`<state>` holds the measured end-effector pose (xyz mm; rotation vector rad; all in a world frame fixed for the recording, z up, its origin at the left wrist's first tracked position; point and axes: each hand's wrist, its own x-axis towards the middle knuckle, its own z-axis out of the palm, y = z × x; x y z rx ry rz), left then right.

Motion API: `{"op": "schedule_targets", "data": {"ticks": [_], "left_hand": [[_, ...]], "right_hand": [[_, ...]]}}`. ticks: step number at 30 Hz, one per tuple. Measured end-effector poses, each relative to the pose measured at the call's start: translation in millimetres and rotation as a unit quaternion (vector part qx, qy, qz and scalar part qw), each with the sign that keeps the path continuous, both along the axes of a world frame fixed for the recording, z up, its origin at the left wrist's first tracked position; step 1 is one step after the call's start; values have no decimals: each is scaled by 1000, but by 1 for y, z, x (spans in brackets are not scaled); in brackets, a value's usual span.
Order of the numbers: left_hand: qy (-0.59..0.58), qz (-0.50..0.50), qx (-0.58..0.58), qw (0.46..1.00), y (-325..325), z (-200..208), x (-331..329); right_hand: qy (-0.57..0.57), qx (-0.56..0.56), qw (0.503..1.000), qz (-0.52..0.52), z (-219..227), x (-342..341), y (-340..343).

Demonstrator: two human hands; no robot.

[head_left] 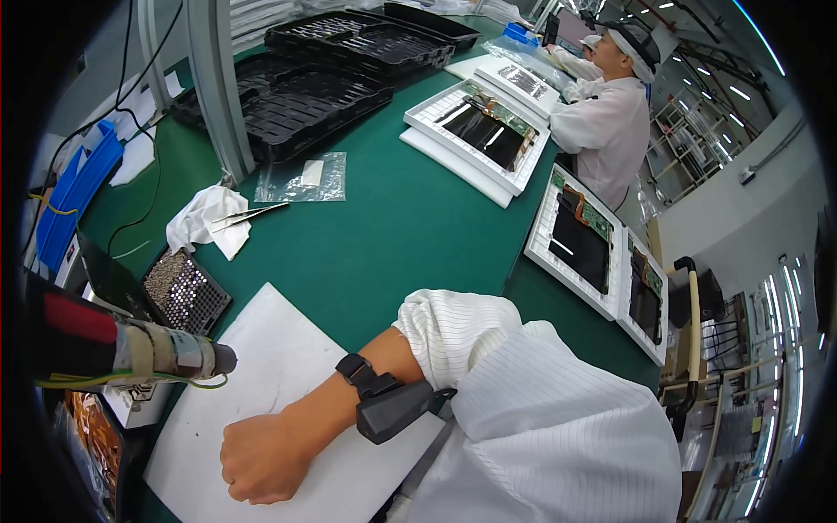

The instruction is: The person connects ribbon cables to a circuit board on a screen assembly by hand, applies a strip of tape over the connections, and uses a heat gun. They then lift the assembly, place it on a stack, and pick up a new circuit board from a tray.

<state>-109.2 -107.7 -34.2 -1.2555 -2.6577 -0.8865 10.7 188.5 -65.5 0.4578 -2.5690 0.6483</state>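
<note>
My right hand [268,458] is closed into a fist over a white foam sheet [270,349]. Its fingers curl underneath, so anything in them is hidden. A black strap with a dark box-shaped device [392,410] sits on that wrist. My left hand does not show. Left of the fist, a red and black cylindrical tool [113,344], wrapped with tape, reaches in above the sheet. Behind it stands a tray of small metal parts [187,292]. Tweezers [248,214] lie on a crumpled white cloth [205,222].
Black plastic trays [314,100] are stacked at the back beside a metal post [214,87]. White trays with display panels and green circuit boards [488,131] line the right. A clear bag [301,177] lies mid-table. A blue bin [83,192] is at left; a co-worker [602,113] stands far right.
</note>
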Motion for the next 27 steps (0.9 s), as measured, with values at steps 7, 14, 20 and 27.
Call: {"op": "schedule_targets", "data": {"ticks": [7,14,20,27], "left_hand": [[-19,6,5,1000,2,-4,-4],[-10,2,13,1000,0,-8,-7],[12,2,4,1000,1,-8,-6],[9,-3,10,1000,4,-5,-4]], "right_hand": [[8,1,1000,-6,-1,0,3],[6,-8,1000,-2,-3,-1,2],[4,-13,1000,2,-3,-1,3],[7,-23,1000,8,-4,-1,3]]}}
